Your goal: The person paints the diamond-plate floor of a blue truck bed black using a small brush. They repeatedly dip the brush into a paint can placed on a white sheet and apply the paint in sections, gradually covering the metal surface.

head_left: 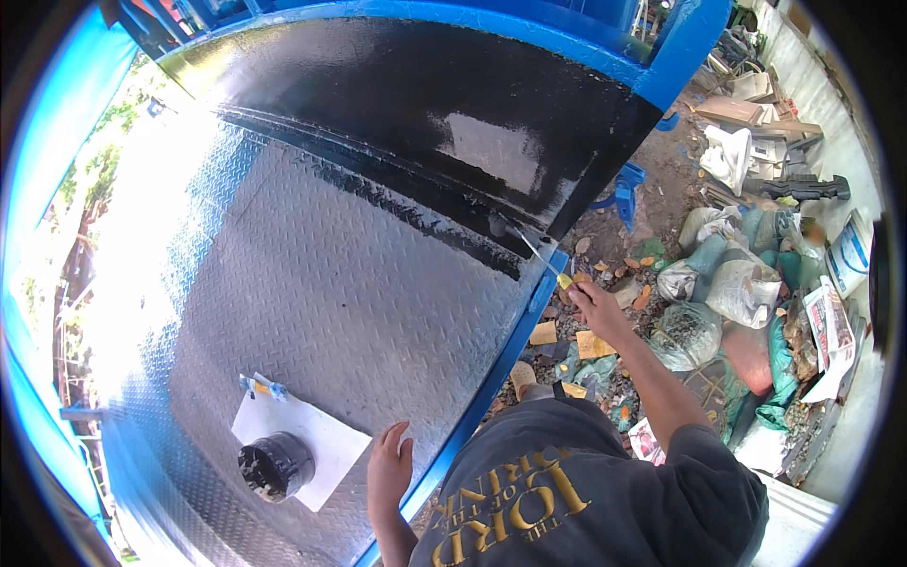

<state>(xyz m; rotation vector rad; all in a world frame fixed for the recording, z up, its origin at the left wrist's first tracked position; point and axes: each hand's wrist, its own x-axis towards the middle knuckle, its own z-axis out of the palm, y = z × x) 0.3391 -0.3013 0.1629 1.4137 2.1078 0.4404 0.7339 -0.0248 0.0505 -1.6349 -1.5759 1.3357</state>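
Note:
My right hand (592,310) grips a small paint roller by its yellow handle (566,281). The dark roller head (500,227) is on the black strip at the lower edge of a glossy black panel (378,99), where it meets grey diamond-plate metal (340,293). My left hand (389,463) is at the plate's near edge, fingers apart and slightly curled, holding nothing. Left of it, a white sheet (335,449) carries a black paint pot (276,461) and a brush-like tool with a yellow and blue handle (267,388).
Blue metal framing (652,80) borders the panel, and a blue rail (444,463) edges the plate. On the right are filled sacks (737,283), scrap wood (746,111) and debris along a pale wall (831,104). A bright blue tarpaulin (52,123) hangs at the left.

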